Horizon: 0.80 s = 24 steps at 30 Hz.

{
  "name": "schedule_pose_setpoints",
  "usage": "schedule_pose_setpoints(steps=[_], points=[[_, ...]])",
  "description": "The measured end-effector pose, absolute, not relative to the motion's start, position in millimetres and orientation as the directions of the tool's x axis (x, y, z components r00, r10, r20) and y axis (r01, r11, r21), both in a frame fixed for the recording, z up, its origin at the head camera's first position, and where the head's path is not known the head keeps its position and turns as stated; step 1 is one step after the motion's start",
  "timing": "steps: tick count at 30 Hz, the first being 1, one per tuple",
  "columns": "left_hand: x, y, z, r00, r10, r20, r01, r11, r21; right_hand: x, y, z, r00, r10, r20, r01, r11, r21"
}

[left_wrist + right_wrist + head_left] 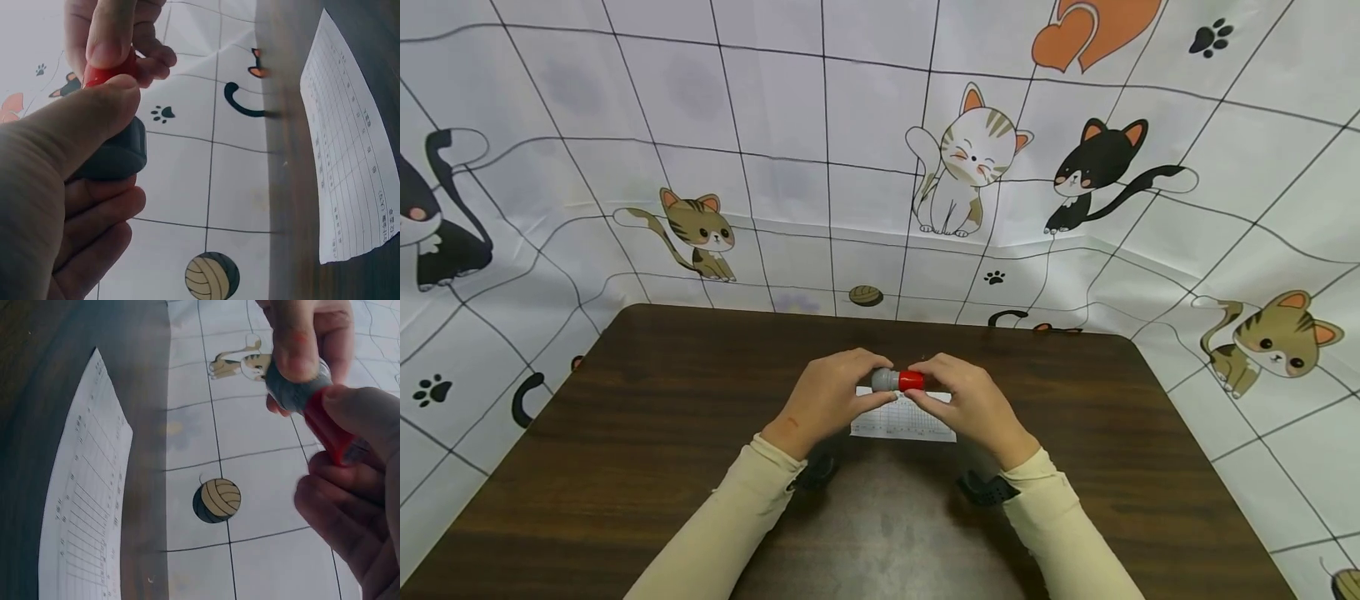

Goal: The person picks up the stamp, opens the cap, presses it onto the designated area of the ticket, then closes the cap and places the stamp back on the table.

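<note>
Both hands hold one small red-and-grey cylinder (pixel 898 380) above the table. My left hand (pixel 829 395) pinches its grey end (pixel 289 392) between thumb and fingers. The red end (pixel 328 428) is pinched by my right hand (pixel 973 402), with the thumb laid along it. In the left wrist view the grey end (pixel 115 156) looks dark and wide, and the fingertips of both hands partly cover the red part. Below the hands a printed paper slip (pixel 902 423) with a ruled grid lies on the table.
The dark brown wooden table (pixel 625 467) extends to both sides and toward me. Behind it hangs a white sheet (pixel 775 208) with grid lines and cartoon cats, meeting the table's back edge. Dark bands (pixel 988 489) sit at both wrists, near cream sleeves.
</note>
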<state>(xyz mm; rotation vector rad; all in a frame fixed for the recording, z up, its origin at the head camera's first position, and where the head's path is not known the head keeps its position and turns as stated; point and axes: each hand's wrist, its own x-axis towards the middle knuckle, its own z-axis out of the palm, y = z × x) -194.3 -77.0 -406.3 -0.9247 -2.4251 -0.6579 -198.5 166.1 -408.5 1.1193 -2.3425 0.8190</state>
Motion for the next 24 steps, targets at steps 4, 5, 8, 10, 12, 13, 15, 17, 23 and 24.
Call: schedule_pose_setpoints(steps=[4, 5, 8, 10, 12, 13, 15, 17, 23, 24], points=[[-193.9, -77.5, -404.9, -0.660, 0.479, 0.579, 0.712, 0.645, 0.278, -197.5, 164.5, -406.2, -0.579, -0.564, 0.589, -0.807, 0.497, -0.317], [-193.8, -77.7, -404.7, -0.658, 0.483, 0.578, 0.717, 0.638, 0.282, -197.4, 164.9, -404.9, -0.571, -0.574, 0.587, -0.814, 0.492, -0.311], [-193.4, -78.1, -404.4, -0.650, 0.500, 0.572, 0.731, 0.616, 0.293, -197.1, 166.9, -401.6, -0.542, -0.601, 0.587, -0.834, 0.470, -0.289], [-193.4, -78.0, -404.8, -0.646, 0.502, 0.576, 0.737, 0.608, 0.296, -197.3, 167.8, -401.2, -0.529, -0.601, 0.600, -0.841, 0.465, -0.275], [-193.4, -77.4, -405.3, -0.641, 0.493, 0.588, 0.736, 0.611, 0.291, -197.5, 167.7, -402.6, -0.522, -0.584, 0.622, -0.842, 0.471, -0.264], [-193.3, -77.1, -405.6, -0.639, 0.486, 0.596, 0.734, 0.616, 0.285, -197.5, 167.2, -403.7, -0.521, -0.572, 0.633, -0.840, 0.476, -0.261], [-193.2, -76.7, -405.8, -0.635, 0.470, 0.613, 0.728, 0.629, 0.272, -197.3, 166.0, -405.7, -0.522, -0.548, 0.653, -0.834, 0.489, -0.257], [-192.9, -76.8, -405.7, -0.631, 0.462, 0.623, 0.725, 0.638, 0.261, -196.6, 164.8, -406.5, -0.525, -0.534, 0.662, -0.829, 0.496, -0.258], [-193.1, -80.3, -401.8, -0.609, 0.511, 0.607, 0.761, 0.593, 0.265, -196.6, 166.7, -402.1, -0.514, -0.577, 0.634, -0.848, 0.454, -0.274], [-193.4, -81.0, -401.2, -0.606, 0.517, 0.604, 0.766, 0.586, 0.266, -197.2, 167.0, -401.4, -0.508, -0.585, 0.632, -0.853, 0.446, -0.273]])
